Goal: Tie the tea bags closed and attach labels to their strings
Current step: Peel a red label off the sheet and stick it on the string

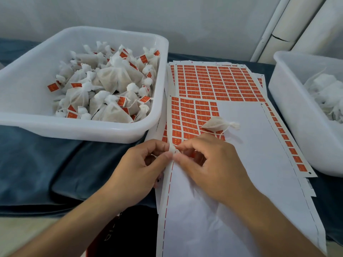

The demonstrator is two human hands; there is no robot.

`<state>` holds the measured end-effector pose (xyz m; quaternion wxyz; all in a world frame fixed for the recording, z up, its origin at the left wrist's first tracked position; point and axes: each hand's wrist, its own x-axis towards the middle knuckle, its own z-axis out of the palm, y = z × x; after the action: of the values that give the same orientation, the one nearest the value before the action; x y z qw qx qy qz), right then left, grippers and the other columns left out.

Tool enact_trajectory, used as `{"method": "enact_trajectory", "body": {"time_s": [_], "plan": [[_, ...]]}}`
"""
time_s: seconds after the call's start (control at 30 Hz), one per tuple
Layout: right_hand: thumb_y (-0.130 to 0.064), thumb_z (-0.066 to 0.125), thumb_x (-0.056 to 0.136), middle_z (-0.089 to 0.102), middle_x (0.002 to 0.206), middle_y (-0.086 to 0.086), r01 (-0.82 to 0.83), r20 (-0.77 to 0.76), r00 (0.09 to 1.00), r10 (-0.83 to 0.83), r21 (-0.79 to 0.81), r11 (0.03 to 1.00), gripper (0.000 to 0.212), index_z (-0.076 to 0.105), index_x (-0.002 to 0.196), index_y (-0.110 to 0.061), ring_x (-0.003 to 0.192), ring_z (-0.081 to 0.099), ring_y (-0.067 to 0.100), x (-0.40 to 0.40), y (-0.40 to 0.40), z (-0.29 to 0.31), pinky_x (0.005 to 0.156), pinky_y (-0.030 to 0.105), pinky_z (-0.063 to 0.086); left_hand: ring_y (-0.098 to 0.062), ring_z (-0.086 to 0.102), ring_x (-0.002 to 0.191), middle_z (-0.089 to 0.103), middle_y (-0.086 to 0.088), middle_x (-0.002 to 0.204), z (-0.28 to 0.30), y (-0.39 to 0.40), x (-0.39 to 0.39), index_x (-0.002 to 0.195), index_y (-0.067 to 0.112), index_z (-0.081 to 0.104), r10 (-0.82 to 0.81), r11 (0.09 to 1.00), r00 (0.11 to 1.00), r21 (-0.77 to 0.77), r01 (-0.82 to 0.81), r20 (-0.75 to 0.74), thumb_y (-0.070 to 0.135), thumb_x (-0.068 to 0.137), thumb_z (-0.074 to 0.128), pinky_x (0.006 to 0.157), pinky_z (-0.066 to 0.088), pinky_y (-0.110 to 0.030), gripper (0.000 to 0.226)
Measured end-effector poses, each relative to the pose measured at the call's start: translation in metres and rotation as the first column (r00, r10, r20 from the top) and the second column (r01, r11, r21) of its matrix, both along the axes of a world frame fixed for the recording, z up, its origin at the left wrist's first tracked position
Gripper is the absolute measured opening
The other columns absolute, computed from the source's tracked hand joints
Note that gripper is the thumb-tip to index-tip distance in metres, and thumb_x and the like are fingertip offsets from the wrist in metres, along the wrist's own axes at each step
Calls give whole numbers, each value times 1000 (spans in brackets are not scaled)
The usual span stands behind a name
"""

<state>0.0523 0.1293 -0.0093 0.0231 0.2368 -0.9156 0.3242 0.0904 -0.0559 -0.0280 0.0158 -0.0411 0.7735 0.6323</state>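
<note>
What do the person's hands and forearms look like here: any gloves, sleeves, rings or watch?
Both the left hand and the right hand are bare, with no gloves. No ring, watch or wristband shows. The forearms are uncovered as far as the frame's lower edge, so no sleeve is visible. Fingernails look short and unpainted.

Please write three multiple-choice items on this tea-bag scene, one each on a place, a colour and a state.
1. Where does the single tea bag lie?
A. in the left tub
B. on the label sheet
C. on the blue cloth

2. What colour are the labels?
A. orange-red
B. green
C. yellow

3. What are the hands doing?
A. resting flat
B. pinching at the sheet's edge
C. lifting a tub

Answers:
1 B: it rests on the partly peeled label sheet, outside the left tub.
2 A: the rows are orange-red.
3 B: left hand and right hand meet fingertip to fingertip there.
</note>
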Motion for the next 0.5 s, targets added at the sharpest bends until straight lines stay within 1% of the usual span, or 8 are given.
{"method": "enact_trajectory", "body": {"time_s": [0.07, 0.17, 0.23, 0.3, 0.37, 0.4, 0.5], "plan": [[-59, 58, 90, 70, 104, -15, -17, -52, 998, 18, 29, 999, 40, 74, 108, -27, 93, 62, 3, 2, -2, -1, 88, 9, 43, -2, 58, 54, 67, 9, 66, 0, -1, 0, 92, 32, 74, -19, 1000, 1000, 16, 19, -6, 31, 97, 64, 54, 51, -17, 11], [-45, 67, 94, 72, 99, -9, -19, -158, 987, 25, 43, 999, 25, 75, 99, -22, 90, 66, 8, 2, -4, 0, 83, 20, 54, -1, 56, 55, 66, 12, 66, -1, -1, 0, 87, 34, 73, -56, 998, 998, 21, 56, -21, 28, 98, 64, 55, 50, -16, 15], [-38, 69, 95, 71, 96, -7, -14, -191, 981, 25, 59, 998, 19, 73, 94, -20, 88, 66, 10, 2, -6, 1, 82, 23, 56, 0, 56, 56, 66, 13, 67, -2, -1, 0, 87, 33, 73, -72, 997, 996, 2, 72, -45, 25, 99, 63, 55, 50, -17, 17], [-37, 67, 97, 70, 97, -9, -18, -144, 989, 24, 43, 999, 17, 70, 93, -21, 90, 65, 9, 1, -6, 3, 86, 18, 52, -1, 58, 57, 67, 13, 69, -2, -1, 1, 88, 33, 72, -78, 997, 995, -12, 77, -69, 24, 99, 63, 55, 50, -17, 18], [-40, 64, 97, 67, 97, -17, -4, -57, 998, 4, -2, 1000, 15, 66, 91, -27, 89, 62, 3, 0, -6, 5, 89, 6, 41, -1, 60, 59, 69, 14, 73, -1, 0, 1, 88, 36, 71, -89, 996, 993, -20, 87, -83, 24, 100, 62, 55, 51, -17, 19], [-42, 63, 97, 66, 96, -21, 13, -16, 1000, -14, -22, 1000, 13, 64, 91, -30, 89, 61, -1, 0, -6, 6, 88, 2, 37, -1, 62, 61, 70, 14, 76, -1, 0, 2, 89, 38, 71, -94, 996, 992, -20, 92, -86, 24, 100, 62, 56, 51, -16, 20], [-42, 63, 96, 66, 94, -25, 67, 44, 997, -62, -107, 992, 12, 64, 89, -33, 99, 60, -5, -1, -7, 5, 82, -3, 39, -2, 63, 63, 73, 11, 84, -1, 0, 3, 95, 38, 71, -86, 996, 993, -40, 83, -83, 26, 100, 61, 57, 52, -17, 17]]}}
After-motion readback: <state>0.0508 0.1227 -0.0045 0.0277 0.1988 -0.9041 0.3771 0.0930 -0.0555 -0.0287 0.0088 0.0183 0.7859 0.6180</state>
